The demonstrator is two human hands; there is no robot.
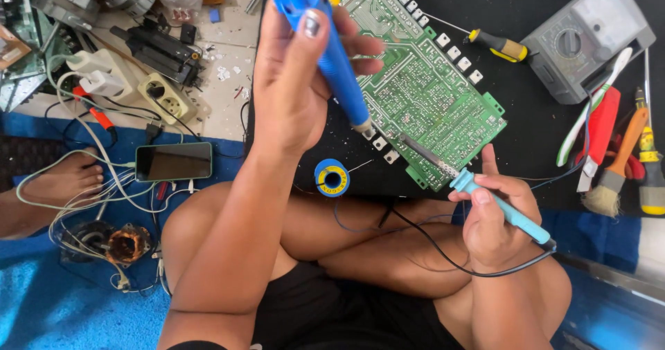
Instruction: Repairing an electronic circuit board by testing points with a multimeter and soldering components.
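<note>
My left hand [294, 80] grips a blue desoldering pump [339, 66], its tip resting at the near edge of a green circuit board [422, 94] that lies solder side up on a black mat [526, 156]. My right hand [495, 218] holds a light blue soldering iron [485, 198]. Its metal tip points to the same spot on the board's edge, close to the pump's tip. A blue and yellow solder spool [332, 178] lies just in front of the board, between my hands. My crossed bare legs are below.
A grey analogue multimeter [582, 38], a yellow-handled screwdriver [495, 44], a toothbrush [592, 108], a brush [616, 170] and other tools lie right. Left are a phone [173, 161], power strips [131, 80], cables, a copper coil [128, 243] and another person's foot [62, 180].
</note>
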